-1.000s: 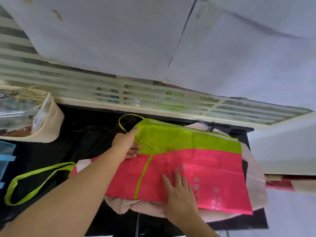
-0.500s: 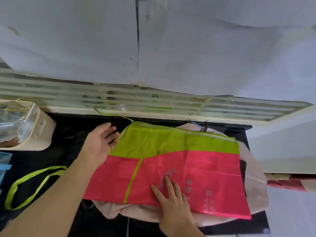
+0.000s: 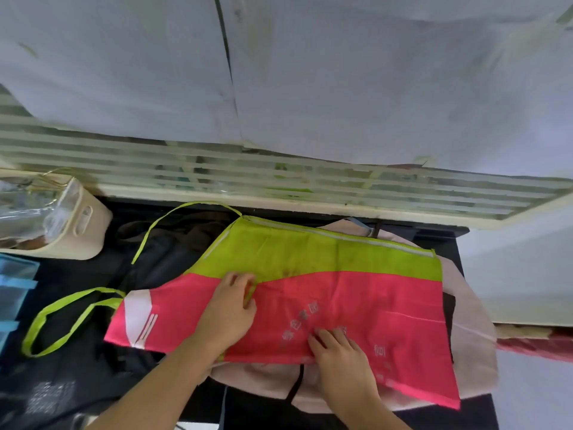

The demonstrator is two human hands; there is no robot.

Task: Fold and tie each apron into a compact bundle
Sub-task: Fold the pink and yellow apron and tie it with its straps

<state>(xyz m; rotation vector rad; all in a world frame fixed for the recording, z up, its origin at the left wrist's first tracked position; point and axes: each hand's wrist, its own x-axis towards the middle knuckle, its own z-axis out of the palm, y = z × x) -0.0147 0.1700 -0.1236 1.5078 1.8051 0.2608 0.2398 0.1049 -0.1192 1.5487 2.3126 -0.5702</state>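
Observation:
A pink and lime-green apron (image 3: 356, 293) lies spread across the black table (image 3: 77, 377), on top of a pale pink apron (image 3: 471, 346). Its lime neck loop (image 3: 68, 321) trails off to the left, and a lime tie strap (image 3: 167, 221) curves up past the top left corner. My left hand (image 3: 229, 308) rests on the apron at the pink and green seam, fingers bent down onto the fabric. My right hand (image 3: 338, 346) presses flat on the pink part near the front edge, over the white print.
A beige basket (image 3: 83, 231) with clear plastic inside stands at the far left. Blue-banded packets (image 3: 12, 293) lie at the left edge. Dark aprons (image 3: 173, 243) are heaped behind the pink one. A slatted white ledge (image 3: 279, 184) runs along the back.
My left hand came from the apron's upper left corner to its middle seam. The apron's left part now lies spread out, showing a white patch. The tie strap now lies stretched leftward.

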